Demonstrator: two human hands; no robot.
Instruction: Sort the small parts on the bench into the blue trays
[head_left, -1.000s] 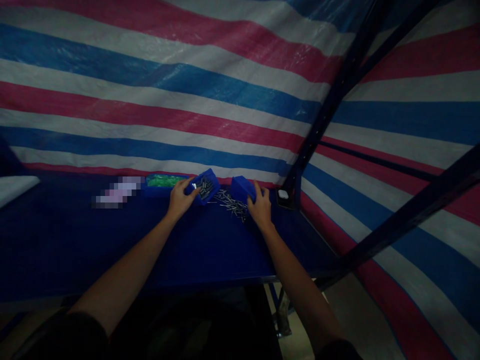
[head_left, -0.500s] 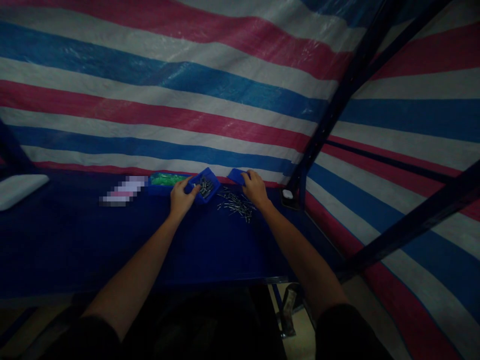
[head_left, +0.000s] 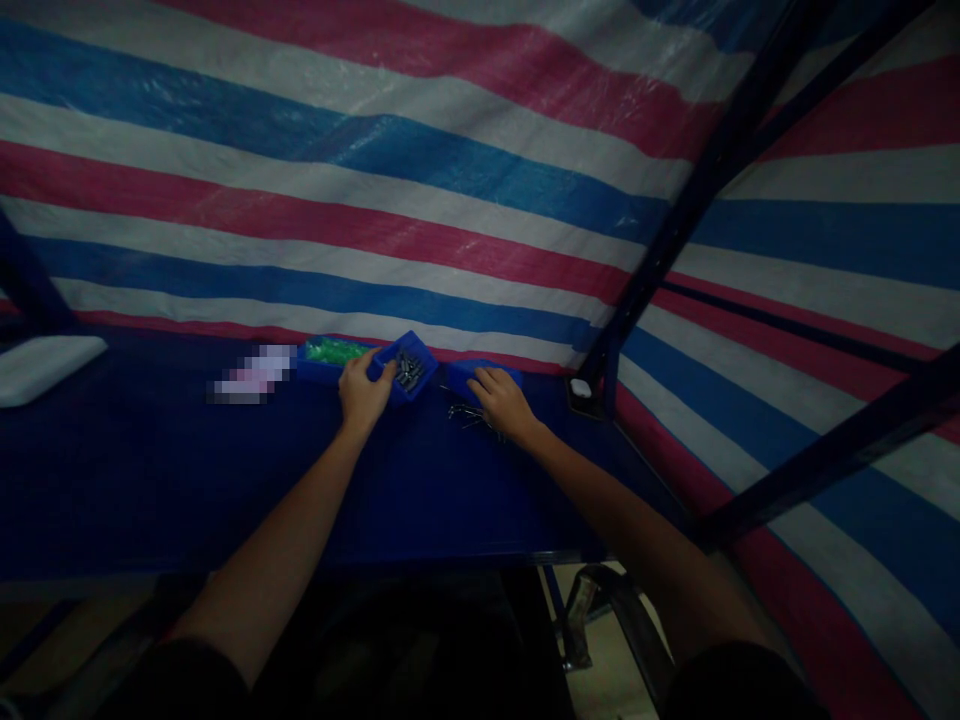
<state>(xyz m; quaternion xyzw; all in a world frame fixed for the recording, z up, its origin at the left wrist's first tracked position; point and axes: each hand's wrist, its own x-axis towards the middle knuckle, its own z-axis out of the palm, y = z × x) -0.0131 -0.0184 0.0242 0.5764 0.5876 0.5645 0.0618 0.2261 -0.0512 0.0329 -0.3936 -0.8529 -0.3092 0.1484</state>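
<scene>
My left hand (head_left: 363, 392) is closed on the near left side of a blue bin (head_left: 422, 384), its thumb over the rim. Inside lie several short grey metal pieces (head_left: 409, 368); the bin is turned at an angle. To its right, my right hand (head_left: 504, 402) has its fingers curled over the front of a second blue bin (head_left: 511, 372), whose inside I cannot make out. Below that bin, thin metal pins (head_left: 466, 412) lie loose on the blue table, partly hidden by the bin and the hand.
Left of the held bin stands a blue bin of green pieces (head_left: 334, 350). A blurred-out paper (head_left: 259, 372) and a white object (head_left: 49, 368) lie further left. At right are a small white item (head_left: 580, 388) and a blue metal post (head_left: 652, 260). Striped sheeting (head_left: 337, 220) hangs behind.
The right-hand bin has come down and toward me over the pin pile, and fewer pins show. My left hand still holds its bin. The view has shifted slightly.
</scene>
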